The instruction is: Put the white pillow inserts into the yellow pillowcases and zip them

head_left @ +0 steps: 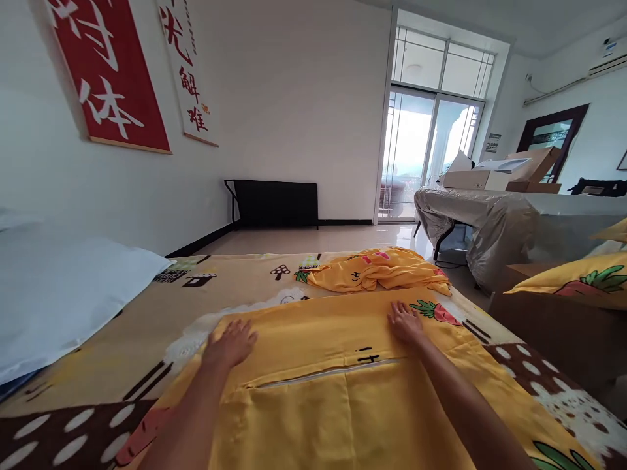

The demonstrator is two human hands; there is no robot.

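Daylight enters through the sliding glass door [432, 156], its panes [407, 140] overexposed; glare whitens the glossy floor [398, 231] below it, the wall [304, 98] to its left is dim grey, and wide-angle distortion slants the red scroll [122, 78] far left of it

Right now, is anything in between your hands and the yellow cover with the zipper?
Nothing visible is: the left hand and right hand both rest on the yellow cover itself. The crumpled yellow cloth lies by its far edge, not under either hand.
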